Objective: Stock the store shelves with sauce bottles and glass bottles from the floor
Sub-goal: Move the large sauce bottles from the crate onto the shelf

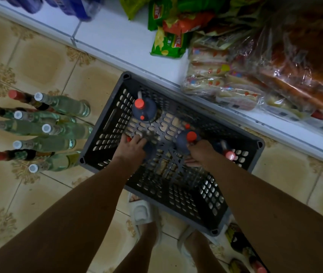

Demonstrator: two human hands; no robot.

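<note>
While both arms reach down into the dark grey plastic crate on the tiled floor, each hand closes on a dark sauce bottle with a red cap. The left hand curls its fingers over the top of a bottle near the crate's left wall, so that most of that bottle is hidden under the hand. The right hand grips the neck of a second sauce bottle, whose red cap shows just above the fingers. A third sauce bottle stands untouched toward the crate's far corner, and a fourth red-capped one sits just beside the right wrist, against the right wall.

Left of the crate, a cluster of glass bottles stands on the floor: pale green ones with white caps, mixed with darker red-capped ones. Beyond the crate runs a low white shelf, bearing green snack packets, wrapped bread loaves and blue bottles at its far end. Below the crate, the person's feet in white slippers are visible, and more red-capped bottles lie at the lower right edge.
</note>
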